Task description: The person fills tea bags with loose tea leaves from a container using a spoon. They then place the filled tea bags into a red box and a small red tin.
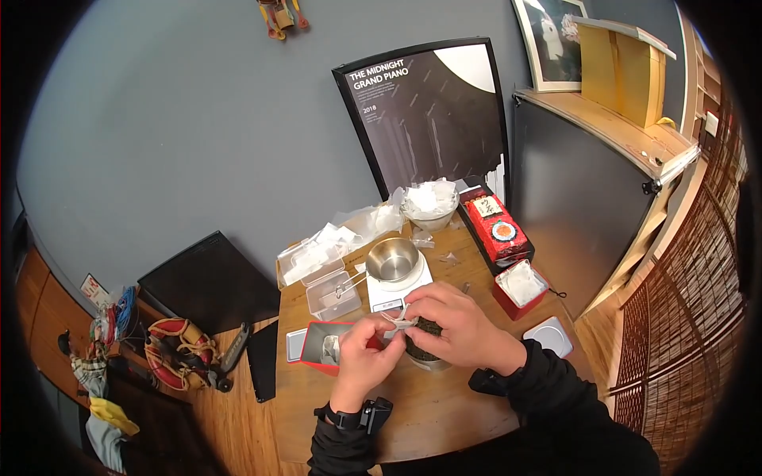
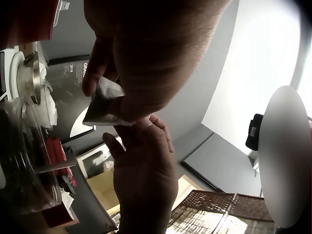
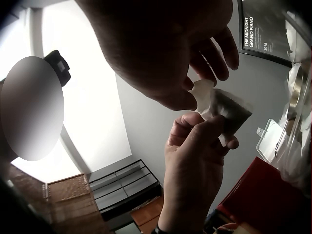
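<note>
A small white tea bag [image 3: 233, 111] with dark leaves inside is held up between both hands. My left hand [image 1: 367, 361] pinches its filled body between thumb and fingers. At the bag's pale top edge, the thumb and fingers of my right hand [image 1: 456, 325] grip the paper. Beneath the hands stands a clear round jar [image 1: 429, 363] of dark tea leaves, partly hidden by the right hand. Just beyond them is a white kitchen scale [image 1: 413, 287] carrying a steel pan [image 1: 391, 262]. An open red tin [image 1: 316, 366] with pale bags inside sits beside my left hand.
A clear plastic box [image 1: 333, 301] lies left of the scale. Toward the wall are plastic wrappings [image 1: 349, 234] and a bowl [image 1: 431, 220] heaped with white bags. On the right stand a red tea packet [image 1: 494, 222], another red tin [image 1: 514, 301] and a lid [image 1: 549, 337].
</note>
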